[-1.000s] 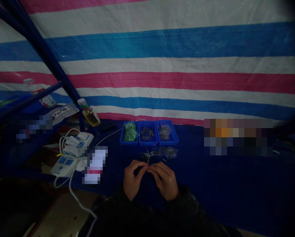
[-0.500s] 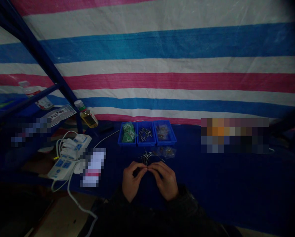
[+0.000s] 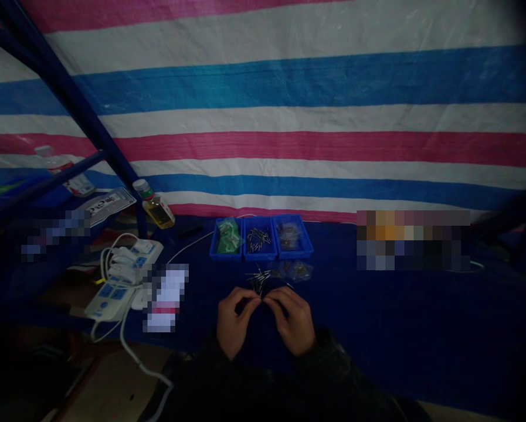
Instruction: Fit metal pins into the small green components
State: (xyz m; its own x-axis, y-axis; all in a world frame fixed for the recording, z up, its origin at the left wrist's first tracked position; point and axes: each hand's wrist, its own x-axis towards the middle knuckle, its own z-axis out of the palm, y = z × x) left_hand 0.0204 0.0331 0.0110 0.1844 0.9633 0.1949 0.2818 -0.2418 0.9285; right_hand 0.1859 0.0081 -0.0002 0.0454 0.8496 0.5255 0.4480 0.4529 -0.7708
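Observation:
My left hand [image 3: 235, 321] and my right hand [image 3: 289, 321] are held together over a navy table cover [image 3: 355, 316], their fingertips meeting. Whatever is between the fingertips is too small to make out. Just beyond them lies a loose heap of thin metal pins [image 3: 257, 281]. Small clear plastic bags [image 3: 298, 270] lie to the right of the heap. Farther back stand several blue compartment trays side by side, with green packets in the left one [image 3: 226, 239], metal pins in the middle one [image 3: 258, 239], and small bagged parts in the right one [image 3: 291, 236].
White power strips [image 3: 107, 302] with plugged-in cables lie left of my hands. An oil bottle [image 3: 156, 206] stands beyond them, beside a blue metal frame post [image 3: 95, 129]. A striped tarpaulin [image 3: 289, 88] forms the back wall. Blurred patches hide objects left and right.
The view has shifted slightly. My hands stay together at the fingertips, with only small finger movement, and the pin heap and trays stay in place.

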